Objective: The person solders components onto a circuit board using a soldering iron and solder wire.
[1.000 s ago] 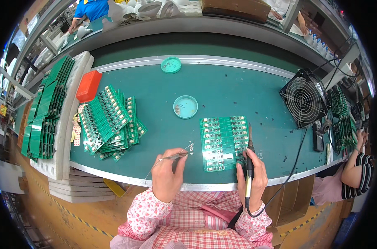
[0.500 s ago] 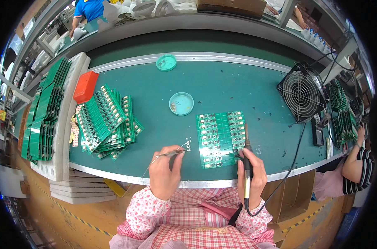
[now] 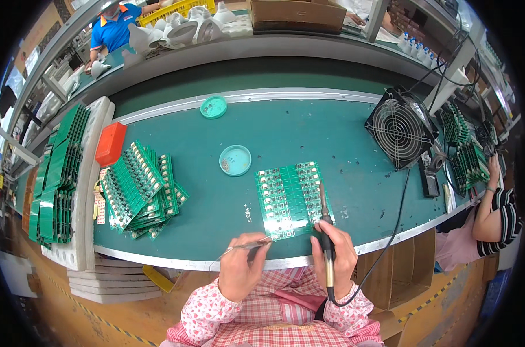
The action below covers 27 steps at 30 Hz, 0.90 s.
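A green circuit board panel with rows of small parts lies flat on the green bench top. My left hand is closed round a thin metal tool like tweezers. The tool's tip reaches the panel's near left corner, and a fine wire trails from its rear end. My right hand grips a soldering iron with a black cord. Its shaft points away from me over the panel's right side; whether it touches the board I cannot tell.
A pile of circuit boards and a red box sit to the left, beside boards standing in white foam. Two teal dishes, the nearer holding small bits, lie ahead. A black fan stands right; co-workers sit beyond.
The view has shifted. My left hand has moved right, bringing the tool's tip from the bare bench to the panel's near left corner. My right hand still holds the iron over the right side.
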Each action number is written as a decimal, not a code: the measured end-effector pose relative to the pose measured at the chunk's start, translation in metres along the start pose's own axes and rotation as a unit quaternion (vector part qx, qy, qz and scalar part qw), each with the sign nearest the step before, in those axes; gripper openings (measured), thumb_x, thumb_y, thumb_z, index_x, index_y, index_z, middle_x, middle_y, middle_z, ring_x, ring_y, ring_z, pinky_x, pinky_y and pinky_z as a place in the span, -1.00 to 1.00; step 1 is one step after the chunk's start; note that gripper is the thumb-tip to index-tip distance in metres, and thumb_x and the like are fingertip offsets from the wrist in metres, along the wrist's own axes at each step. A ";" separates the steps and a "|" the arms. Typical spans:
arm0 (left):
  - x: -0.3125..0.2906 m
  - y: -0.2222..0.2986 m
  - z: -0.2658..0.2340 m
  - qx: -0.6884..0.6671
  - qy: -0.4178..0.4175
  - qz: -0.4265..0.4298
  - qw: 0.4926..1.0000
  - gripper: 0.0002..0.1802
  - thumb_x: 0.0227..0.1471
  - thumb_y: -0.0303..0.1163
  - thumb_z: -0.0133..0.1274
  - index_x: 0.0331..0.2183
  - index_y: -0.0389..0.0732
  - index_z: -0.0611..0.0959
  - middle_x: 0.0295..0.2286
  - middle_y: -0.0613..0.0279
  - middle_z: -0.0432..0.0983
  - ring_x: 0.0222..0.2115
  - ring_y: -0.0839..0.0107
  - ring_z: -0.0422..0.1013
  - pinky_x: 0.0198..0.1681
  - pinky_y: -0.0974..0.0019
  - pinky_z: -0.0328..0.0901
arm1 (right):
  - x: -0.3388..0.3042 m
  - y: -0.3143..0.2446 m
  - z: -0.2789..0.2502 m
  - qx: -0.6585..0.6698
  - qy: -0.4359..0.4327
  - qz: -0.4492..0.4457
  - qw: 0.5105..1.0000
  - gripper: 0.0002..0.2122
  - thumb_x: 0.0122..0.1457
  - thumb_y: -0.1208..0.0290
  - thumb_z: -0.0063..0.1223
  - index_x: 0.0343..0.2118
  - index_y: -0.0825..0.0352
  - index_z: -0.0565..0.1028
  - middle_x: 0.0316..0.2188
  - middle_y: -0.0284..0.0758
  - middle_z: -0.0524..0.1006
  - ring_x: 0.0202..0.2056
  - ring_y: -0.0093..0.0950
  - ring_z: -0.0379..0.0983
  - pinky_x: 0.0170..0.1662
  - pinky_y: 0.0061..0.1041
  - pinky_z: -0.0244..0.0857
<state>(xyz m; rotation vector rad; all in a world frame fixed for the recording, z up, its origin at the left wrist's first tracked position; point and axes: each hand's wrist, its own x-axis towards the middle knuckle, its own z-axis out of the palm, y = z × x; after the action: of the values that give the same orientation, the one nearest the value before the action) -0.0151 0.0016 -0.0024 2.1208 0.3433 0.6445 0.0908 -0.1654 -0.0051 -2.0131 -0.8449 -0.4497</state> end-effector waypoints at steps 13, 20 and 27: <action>0.002 0.002 0.005 0.052 0.009 0.037 0.998 -0.78 -0.03 -0.63 0.19 -0.26 -0.28 0.60 -0.31 0.07 0.60 -0.34 0.12 0.51 -0.25 0.21 0.38 | -0.034 -0.001 -0.011 0.088 0.044 0.051 0.994 -0.73 0.10 0.62 0.21 -0.13 0.44 0.46 -0.46 -0.23 0.63 -0.49 -0.42 0.56 -0.40 -0.51 0.41; 0.003 0.004 0.006 0.073 0.007 0.046 0.996 -0.77 -0.04 -0.64 0.20 -0.26 -0.27 0.60 -0.31 0.10 0.60 -0.34 0.12 0.50 -0.26 0.21 0.37 | -0.047 0.000 -0.007 0.161 0.068 0.106 0.979 -0.76 0.15 0.56 0.17 -0.16 0.41 0.37 -0.57 -0.19 0.61 -0.47 -0.39 0.63 -0.41 -0.53 0.46; 0.002 0.004 0.006 0.074 0.004 0.052 0.996 -0.77 -0.04 -0.64 0.20 -0.26 -0.26 0.60 -0.31 0.10 0.60 -0.34 0.12 0.49 -0.25 0.21 0.37 | -0.050 -0.002 -0.011 0.188 0.076 0.089 0.975 -0.78 0.19 0.49 0.16 -0.18 0.37 0.35 -0.59 -0.19 0.60 -0.52 -0.43 0.62 -0.45 -0.54 0.46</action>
<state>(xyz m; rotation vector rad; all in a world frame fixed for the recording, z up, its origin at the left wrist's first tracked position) -0.0097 -0.0036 -0.0017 2.2905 0.2947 0.7069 0.0542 -0.1930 -0.0276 -1.6624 -0.5972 -0.3095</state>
